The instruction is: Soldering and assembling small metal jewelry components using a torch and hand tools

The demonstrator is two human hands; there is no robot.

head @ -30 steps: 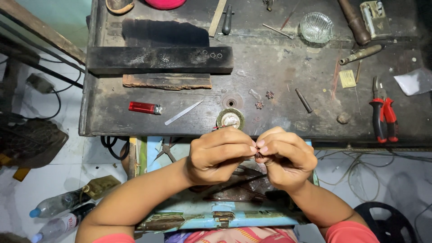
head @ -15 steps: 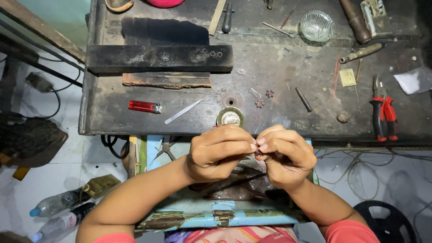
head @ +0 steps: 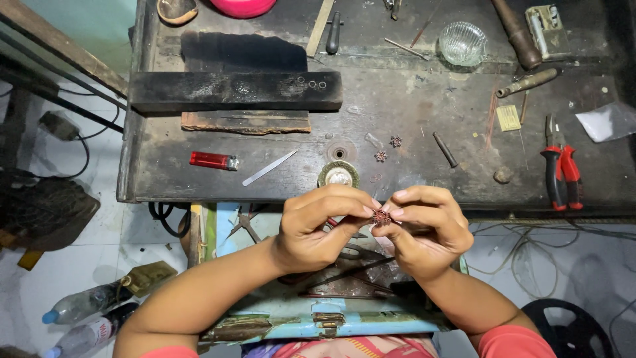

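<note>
A tiny flower-shaped metal piece is pinched between the fingertips of both my hands, just in front of the dark workbench's near edge. My left hand grips it from the left, my right hand from the right. Two similar small flower-shaped pieces lie on the bench above my hands, near a small round metal dish. Below my hands is an open blue drawer with tools in it, partly hidden by my arms.
On the bench lie a red lighter, a thin metal file, a long black wooden block, red-handled pliers, a glass bowl and a pink bowl. Plastic bottles lie on the floor at left.
My hands have stayed in place; the fingers shifted slightly around the small piece, which shows a little more between the fingertips.
</note>
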